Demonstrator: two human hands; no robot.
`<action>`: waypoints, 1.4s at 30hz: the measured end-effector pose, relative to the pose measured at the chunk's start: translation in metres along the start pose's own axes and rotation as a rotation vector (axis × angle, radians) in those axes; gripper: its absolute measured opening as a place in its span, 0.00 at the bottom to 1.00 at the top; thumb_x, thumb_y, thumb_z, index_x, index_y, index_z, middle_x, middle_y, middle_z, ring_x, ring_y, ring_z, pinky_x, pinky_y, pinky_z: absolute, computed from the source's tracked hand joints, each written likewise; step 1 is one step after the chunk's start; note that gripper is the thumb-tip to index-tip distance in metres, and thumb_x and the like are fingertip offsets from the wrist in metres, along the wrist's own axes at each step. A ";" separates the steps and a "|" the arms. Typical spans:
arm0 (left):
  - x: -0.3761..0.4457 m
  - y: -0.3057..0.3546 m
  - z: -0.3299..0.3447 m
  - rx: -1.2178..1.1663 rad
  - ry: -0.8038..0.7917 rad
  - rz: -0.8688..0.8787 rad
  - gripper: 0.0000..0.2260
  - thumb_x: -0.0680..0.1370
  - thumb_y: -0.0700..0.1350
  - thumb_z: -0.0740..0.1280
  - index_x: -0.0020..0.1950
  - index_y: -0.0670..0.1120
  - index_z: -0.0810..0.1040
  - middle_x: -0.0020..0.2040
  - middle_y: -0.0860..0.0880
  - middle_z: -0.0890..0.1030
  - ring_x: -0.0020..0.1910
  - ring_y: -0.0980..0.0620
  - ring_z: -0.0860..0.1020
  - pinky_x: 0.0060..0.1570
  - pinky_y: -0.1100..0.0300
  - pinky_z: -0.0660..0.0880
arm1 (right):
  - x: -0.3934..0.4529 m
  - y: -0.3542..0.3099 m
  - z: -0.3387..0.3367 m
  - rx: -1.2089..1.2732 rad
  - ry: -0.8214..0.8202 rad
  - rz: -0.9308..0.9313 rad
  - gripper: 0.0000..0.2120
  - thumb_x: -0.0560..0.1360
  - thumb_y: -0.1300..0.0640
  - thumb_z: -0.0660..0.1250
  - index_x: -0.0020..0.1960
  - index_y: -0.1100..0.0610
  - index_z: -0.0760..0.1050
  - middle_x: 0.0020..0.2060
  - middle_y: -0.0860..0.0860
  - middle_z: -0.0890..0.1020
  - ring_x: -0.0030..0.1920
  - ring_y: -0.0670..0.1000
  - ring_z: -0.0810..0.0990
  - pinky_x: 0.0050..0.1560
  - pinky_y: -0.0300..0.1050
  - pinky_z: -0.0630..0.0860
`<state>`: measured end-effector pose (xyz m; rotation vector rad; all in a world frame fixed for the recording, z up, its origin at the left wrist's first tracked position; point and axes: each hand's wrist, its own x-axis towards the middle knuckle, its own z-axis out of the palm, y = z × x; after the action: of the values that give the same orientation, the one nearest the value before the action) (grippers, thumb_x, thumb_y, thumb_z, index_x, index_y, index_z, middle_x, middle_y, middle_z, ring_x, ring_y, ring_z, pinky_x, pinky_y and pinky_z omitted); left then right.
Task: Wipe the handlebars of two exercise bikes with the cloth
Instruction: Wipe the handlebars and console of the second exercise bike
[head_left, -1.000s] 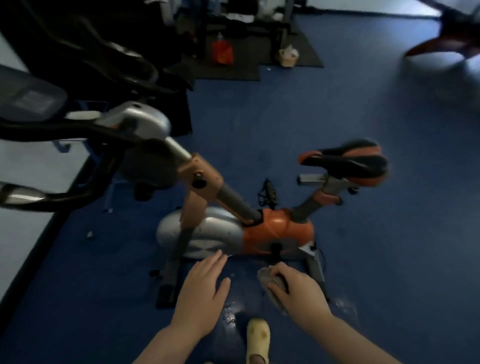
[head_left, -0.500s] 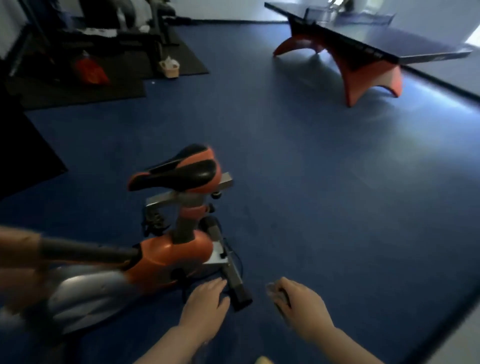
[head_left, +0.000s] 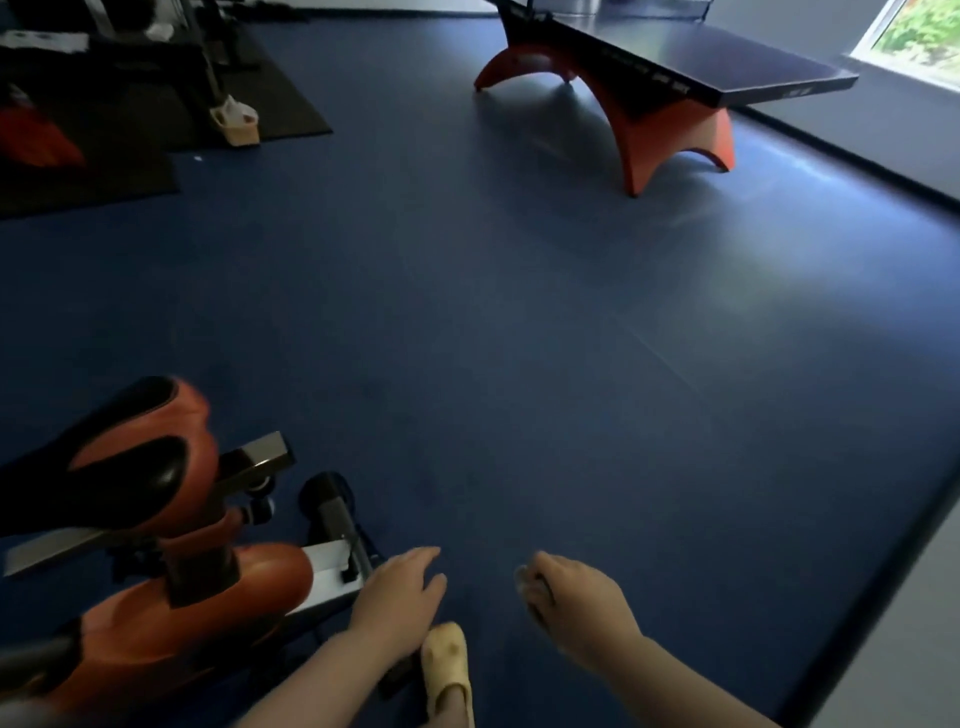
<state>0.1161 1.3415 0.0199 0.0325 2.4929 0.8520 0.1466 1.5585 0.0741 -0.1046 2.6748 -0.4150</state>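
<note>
An orange and silver exercise bike fills the lower left, with its black and orange saddle toward me. Its handlebars are out of view. My right hand hangs low at centre right, fingers curled around a small grey cloth that peeks out at the fingertips. My left hand is beside the bike's rear base bar, fingers loosely apart and holding nothing.
A blue table-tennis table with orange legs stands at the far right. Black mats with gym equipment lie at the far left. A yellow shoe shows at the bottom. Blue floor spreads across the middle, and a grey wall edge runs along the right.
The view has swung right, away from the bike's handlebars and front; the bike slid to the left edge and the table-tennis table came into view. Both hands kept their pose.
</note>
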 end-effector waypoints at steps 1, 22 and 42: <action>0.019 0.008 -0.002 -0.002 -0.001 0.006 0.21 0.80 0.53 0.58 0.72 0.51 0.66 0.71 0.54 0.69 0.69 0.53 0.68 0.67 0.58 0.65 | 0.018 0.003 -0.005 -0.010 0.005 -0.016 0.10 0.80 0.52 0.54 0.40 0.47 0.60 0.42 0.46 0.75 0.39 0.48 0.70 0.37 0.44 0.64; 0.275 0.072 -0.120 -0.232 0.310 -0.295 0.17 0.81 0.52 0.56 0.69 0.52 0.70 0.69 0.55 0.71 0.64 0.56 0.71 0.65 0.60 0.67 | 0.394 0.031 -0.171 -0.201 -0.147 -0.397 0.06 0.78 0.51 0.56 0.52 0.48 0.71 0.53 0.45 0.79 0.52 0.50 0.78 0.43 0.43 0.68; 0.361 -0.005 -0.247 -0.505 0.665 -0.785 0.18 0.80 0.50 0.58 0.69 0.51 0.70 0.69 0.54 0.71 0.66 0.55 0.71 0.65 0.63 0.66 | 0.634 -0.200 -0.214 -0.383 -0.321 -0.985 0.09 0.79 0.52 0.57 0.56 0.51 0.72 0.52 0.46 0.80 0.48 0.49 0.79 0.43 0.42 0.75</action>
<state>-0.3147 1.2617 0.0216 -1.4957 2.3821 1.2019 -0.5164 1.3396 0.0646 -1.4815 2.1696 -0.1273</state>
